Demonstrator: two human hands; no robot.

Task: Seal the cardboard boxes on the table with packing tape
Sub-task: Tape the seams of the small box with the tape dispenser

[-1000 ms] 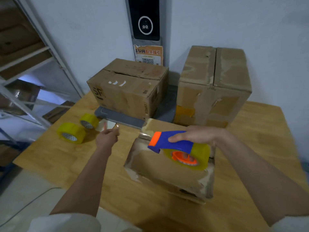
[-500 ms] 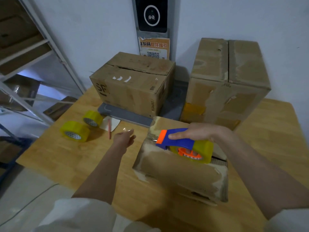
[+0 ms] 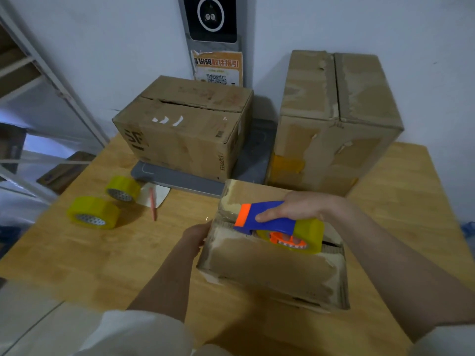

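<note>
The right hand point(image 3: 298, 209) is gripping the blue tape dispenser point(image 3: 279, 227) atop the near box point(image 3: 272, 263) on the desk point(image 3: 123, 242); the left hand point(image 3: 196, 236) is touching that box's left side, its grip unclear. Two yellow tape rolls point(image 3: 93, 213) are lying left; two larger boxes point(image 3: 185, 132) are standing behind.

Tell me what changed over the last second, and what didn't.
The left hand came back from out near the tape rolls and now rests against the left end of the near box. Whether it grips the box cannot be told. The right hand kept its hold on the tape dispenser, which stayed on the box top. The rolls, the red pen and both back boxes stayed put.
</note>
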